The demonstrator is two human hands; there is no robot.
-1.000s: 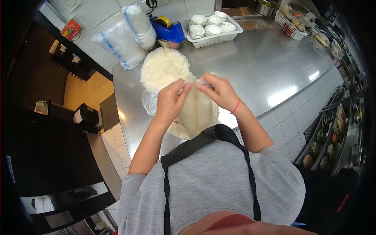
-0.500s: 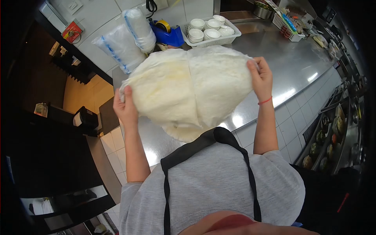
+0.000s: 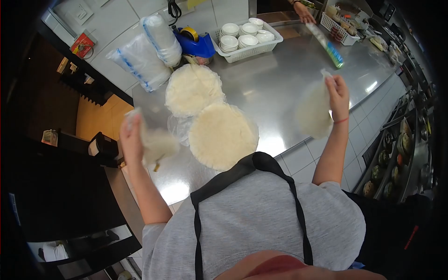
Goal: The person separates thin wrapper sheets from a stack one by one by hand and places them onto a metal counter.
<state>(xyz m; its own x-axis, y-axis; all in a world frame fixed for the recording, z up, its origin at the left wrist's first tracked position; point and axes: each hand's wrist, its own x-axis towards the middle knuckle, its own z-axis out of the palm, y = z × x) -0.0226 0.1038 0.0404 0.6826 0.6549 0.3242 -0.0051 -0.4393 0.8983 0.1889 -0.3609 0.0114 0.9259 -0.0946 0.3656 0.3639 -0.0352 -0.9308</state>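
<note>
My left hand [image 3: 132, 142], at the left end of the counter, pinches the filmy edge of a thin pale dough round [image 3: 159, 145], which hangs blurred with motion. My right hand [image 3: 339, 97], a red string at its wrist, grips the edge of another thin dough round [image 3: 313, 114] hanging down over the counter's front side. Between the hands lie two flat cream dough rounds: the nearer one [image 3: 224, 135] close to my apron, the farther one [image 3: 193, 89] behind it. Clear plastic film [image 3: 179, 128] shows around their edges.
Plastic-wrapped packs [image 3: 140, 60], a blue tape dispenser [image 3: 195, 45] and a white basket [image 3: 249, 52] of small bowls line the back of the steel counter [image 3: 275, 79]. At the far right, another person's hand [image 3: 303, 13] reaches toward a long film-wrapped pack [image 3: 326, 46].
My hands have moved apart, and the two rounds held side by side between them are now separate, one per hand. Two rounds on the counter are uncovered. Another person's hand has appeared at the back.
</note>
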